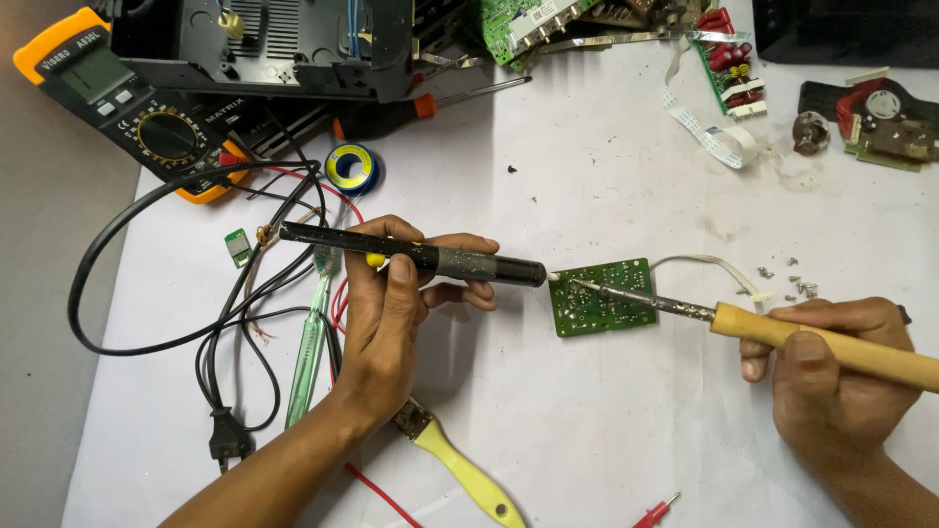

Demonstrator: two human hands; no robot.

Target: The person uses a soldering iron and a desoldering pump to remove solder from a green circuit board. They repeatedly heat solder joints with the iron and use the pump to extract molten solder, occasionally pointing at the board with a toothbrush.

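Small green circuit board (600, 296), square, solder side up, flat on the white table (606, 176) between both hands, left hand (391, 303) wrapped around black desoldering pump (416, 255), right hand (831, 367) gripping wooden-handled soldering iron (773, 332), handle end cut off at frame edge, tip contact hard to make out.

My table (606, 430) was a mess: green circuit board (601, 296), multimeter (122, 103), solder spool (351, 167), loose screws (794, 284), black cables (147, 284) everywhere.

White paper-covered worktable (606, 440) under even light, grey surface (49, 391) along its left edge
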